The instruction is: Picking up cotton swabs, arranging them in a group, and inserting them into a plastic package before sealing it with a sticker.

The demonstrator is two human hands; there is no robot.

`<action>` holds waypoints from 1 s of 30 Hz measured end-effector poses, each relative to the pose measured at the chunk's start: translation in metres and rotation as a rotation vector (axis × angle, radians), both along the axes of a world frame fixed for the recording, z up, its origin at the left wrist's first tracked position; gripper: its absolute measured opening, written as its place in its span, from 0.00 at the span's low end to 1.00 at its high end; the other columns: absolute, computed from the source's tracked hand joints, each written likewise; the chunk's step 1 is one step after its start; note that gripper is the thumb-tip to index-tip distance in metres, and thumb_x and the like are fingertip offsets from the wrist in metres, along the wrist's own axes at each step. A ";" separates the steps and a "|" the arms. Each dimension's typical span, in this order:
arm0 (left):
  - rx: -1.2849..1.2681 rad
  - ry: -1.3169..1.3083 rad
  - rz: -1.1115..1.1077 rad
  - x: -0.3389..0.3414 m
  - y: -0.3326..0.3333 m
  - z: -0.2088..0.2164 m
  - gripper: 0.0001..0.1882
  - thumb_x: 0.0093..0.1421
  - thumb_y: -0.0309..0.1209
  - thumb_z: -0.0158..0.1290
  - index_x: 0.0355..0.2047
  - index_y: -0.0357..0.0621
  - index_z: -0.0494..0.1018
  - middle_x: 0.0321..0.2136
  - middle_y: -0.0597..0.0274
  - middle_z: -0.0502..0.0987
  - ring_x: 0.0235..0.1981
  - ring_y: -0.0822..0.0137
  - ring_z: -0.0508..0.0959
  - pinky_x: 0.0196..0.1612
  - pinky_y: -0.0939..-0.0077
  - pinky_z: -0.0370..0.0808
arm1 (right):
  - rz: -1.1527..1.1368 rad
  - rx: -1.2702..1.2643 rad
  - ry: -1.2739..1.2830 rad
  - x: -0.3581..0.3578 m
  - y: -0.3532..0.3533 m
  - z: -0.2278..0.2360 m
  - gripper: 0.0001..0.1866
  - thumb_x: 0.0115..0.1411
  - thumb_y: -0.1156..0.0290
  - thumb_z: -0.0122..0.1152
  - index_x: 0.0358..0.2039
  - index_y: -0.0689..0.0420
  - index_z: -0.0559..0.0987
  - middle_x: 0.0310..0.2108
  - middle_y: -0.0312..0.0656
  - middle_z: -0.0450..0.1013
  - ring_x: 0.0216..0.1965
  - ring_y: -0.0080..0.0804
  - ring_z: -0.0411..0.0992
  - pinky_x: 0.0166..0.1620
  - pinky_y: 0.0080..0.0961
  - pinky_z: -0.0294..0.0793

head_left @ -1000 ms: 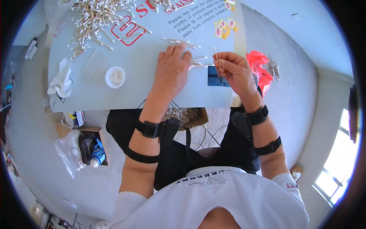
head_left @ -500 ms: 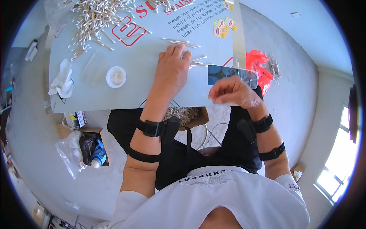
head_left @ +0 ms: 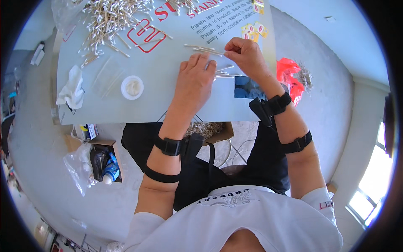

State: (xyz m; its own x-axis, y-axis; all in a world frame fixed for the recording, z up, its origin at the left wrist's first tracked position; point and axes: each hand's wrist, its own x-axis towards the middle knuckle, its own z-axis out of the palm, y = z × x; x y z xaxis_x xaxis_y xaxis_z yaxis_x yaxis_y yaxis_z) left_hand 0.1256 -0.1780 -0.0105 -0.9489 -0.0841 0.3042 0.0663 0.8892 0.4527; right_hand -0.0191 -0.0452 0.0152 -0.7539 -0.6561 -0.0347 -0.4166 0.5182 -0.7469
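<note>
Hands: left hand lies palm down at centre, fingers loosely spread, fingertips at the lower edge of a small row of cotton swabs. Right hand, upper right of centre, has thumb and forefinger drawn to a narrow pinch at the row's right end; cannot tell whether a swab is between them.

Progress: only a few swabs are set apart, in that row and a second small cluster right of the left thumb. The bulk lies unsorted in a large heap, upper left; by estimate, most is left to handle.

Nearby: dark film piece below the right hand; white tub left of the left hand.
</note>
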 end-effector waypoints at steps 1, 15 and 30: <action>-0.001 0.000 0.000 0.000 -0.002 0.000 0.21 0.50 0.27 0.61 0.46 0.41 0.73 0.52 0.53 0.72 0.56 0.54 0.69 0.53 0.57 0.67 | 0.022 -0.032 -0.012 -0.003 -0.007 0.000 0.07 0.52 0.72 0.63 0.29 0.64 0.79 0.21 0.45 0.74 0.22 0.33 0.72 0.30 0.27 0.72; 0.021 -0.034 0.015 -0.001 -0.001 -0.004 0.22 0.51 0.28 0.57 0.47 0.35 0.73 0.51 0.53 0.71 0.54 0.55 0.68 0.51 0.62 0.66 | 0.408 0.206 0.348 -0.023 -0.150 -0.009 0.13 0.52 0.64 0.66 0.28 0.61 0.76 0.23 0.46 0.75 0.28 0.42 0.75 0.33 0.35 0.73; -0.035 -0.110 -0.004 0.000 -0.003 0.000 0.24 0.55 0.33 0.57 0.50 0.30 0.72 0.54 0.54 0.69 0.55 0.56 0.67 0.53 0.62 0.64 | 0.643 0.195 0.354 -0.016 -0.167 -0.007 0.07 0.53 0.68 0.62 0.26 0.57 0.75 0.23 0.45 0.74 0.27 0.43 0.74 0.32 0.34 0.73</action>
